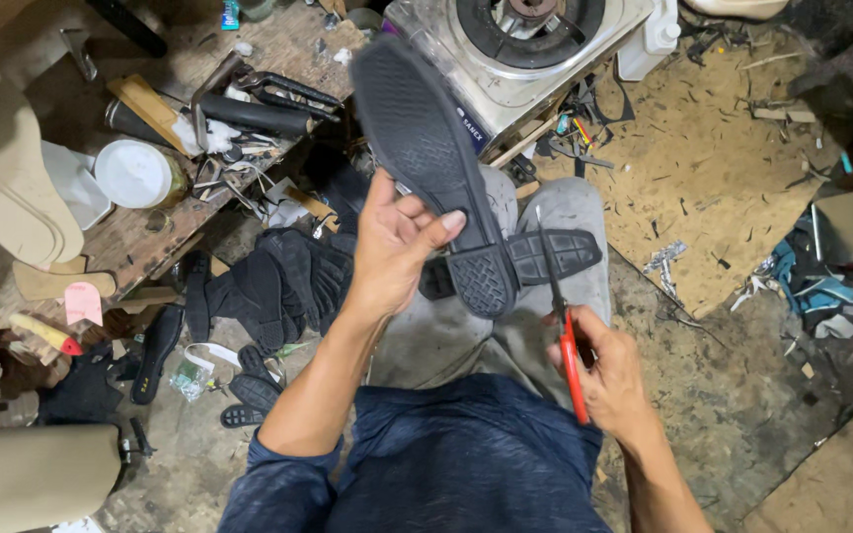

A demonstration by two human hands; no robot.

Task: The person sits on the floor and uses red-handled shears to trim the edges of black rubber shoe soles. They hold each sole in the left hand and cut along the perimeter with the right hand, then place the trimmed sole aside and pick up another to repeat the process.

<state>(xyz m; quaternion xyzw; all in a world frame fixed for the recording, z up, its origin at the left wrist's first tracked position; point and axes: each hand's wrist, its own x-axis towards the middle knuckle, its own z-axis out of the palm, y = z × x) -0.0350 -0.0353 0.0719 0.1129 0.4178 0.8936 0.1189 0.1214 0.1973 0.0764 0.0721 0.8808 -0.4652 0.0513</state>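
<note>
The right hand (612, 380) was closed around a red-handled blade tool (563, 326), its metal tip pointing up beside the heel of a black shoe sole (436, 163). The left hand (392, 242) gripped that sole at its waist, thumb across the tread, holding it raised over the lap. Beyond the sole stood a gas stove (520, 44); left of the sole, a cluttered wooden bench (140, 237).
</note>
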